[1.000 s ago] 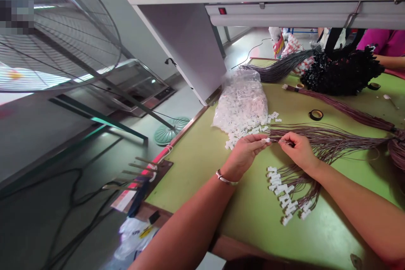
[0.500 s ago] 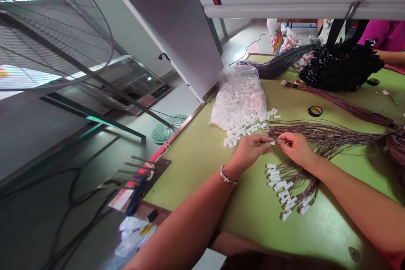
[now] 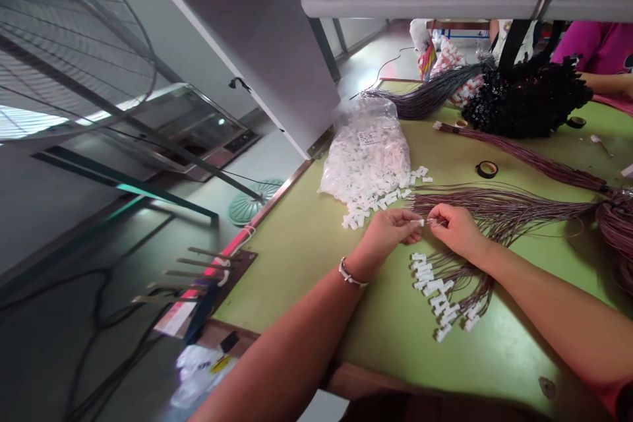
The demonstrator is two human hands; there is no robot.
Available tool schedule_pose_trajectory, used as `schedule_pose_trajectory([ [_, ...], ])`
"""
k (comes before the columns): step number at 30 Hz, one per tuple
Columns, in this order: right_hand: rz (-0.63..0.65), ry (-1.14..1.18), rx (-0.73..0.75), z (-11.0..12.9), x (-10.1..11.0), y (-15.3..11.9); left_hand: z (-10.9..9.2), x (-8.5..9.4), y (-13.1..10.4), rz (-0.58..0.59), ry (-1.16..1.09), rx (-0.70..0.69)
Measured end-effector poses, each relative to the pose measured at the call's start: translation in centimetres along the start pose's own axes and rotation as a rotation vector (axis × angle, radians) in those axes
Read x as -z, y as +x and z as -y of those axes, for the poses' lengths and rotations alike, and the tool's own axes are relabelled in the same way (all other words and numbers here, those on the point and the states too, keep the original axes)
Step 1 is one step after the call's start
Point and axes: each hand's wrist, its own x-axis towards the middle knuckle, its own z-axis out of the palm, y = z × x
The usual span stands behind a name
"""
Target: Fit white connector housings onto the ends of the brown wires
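Note:
My left hand (image 3: 390, 235) pinches a small white connector housing (image 3: 418, 223) between thumb and fingers. Facing it, my right hand (image 3: 455, 229) is closed on the end of a thin wire; its tip points toward the housing, and whether they touch is too small to tell. A bundle of brown wires (image 3: 509, 203) runs behind my right hand. Below my hands lie several wires with white connectors (image 3: 435, 287) on their ends. Beyond my left hand, loose white housings (image 3: 359, 212) spill from a clear plastic bag (image 3: 368, 145).
A green table (image 3: 297, 264) carries a black tape roll (image 3: 486, 169), another tied wire bundle (image 3: 534, 157) and a black heap of parts (image 3: 524, 99). A metal-pronged rack (image 3: 198, 273) sits at the left edge. A fan (image 3: 74, 46) stands left. Another person's sleeve (image 3: 588, 46) shows at far right.
The whole view has shifted slightly, so things sit a little further left and up. My hands keep nearly the same pose, the housing and wire end still close together.

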Motion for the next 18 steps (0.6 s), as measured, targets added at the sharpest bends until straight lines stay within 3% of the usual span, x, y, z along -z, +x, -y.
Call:
schedule_pose_trajectory([
  [4, -0.01, 0.009, -0.049, 0.0, -0.1, 0.0, 0.4, -0.2, 0.3, -0.094, -0.03, -0.056],
  [7, -0.016, 0.03, -0.079, -0.2, -0.1, 0.0, 0.6, -0.3, 0.4, -0.079, 0.001, -0.058],
  [9, -0.018, 0.048, -0.094, -0.3, -0.2, 0.0, 0.7, -0.3, 0.4, -0.061, 0.076, -0.088],
  [14, -0.014, 0.05, -0.127, -0.3, -0.4, 0.0, 1.1, -0.6, 0.3, -0.109, 0.41, -0.329],
  [18, -0.013, 0.005, -0.083, -0.4, -0.4, 0.1, 1.7, -1.2, 0.7, -0.073, 0.324, -0.275],
])
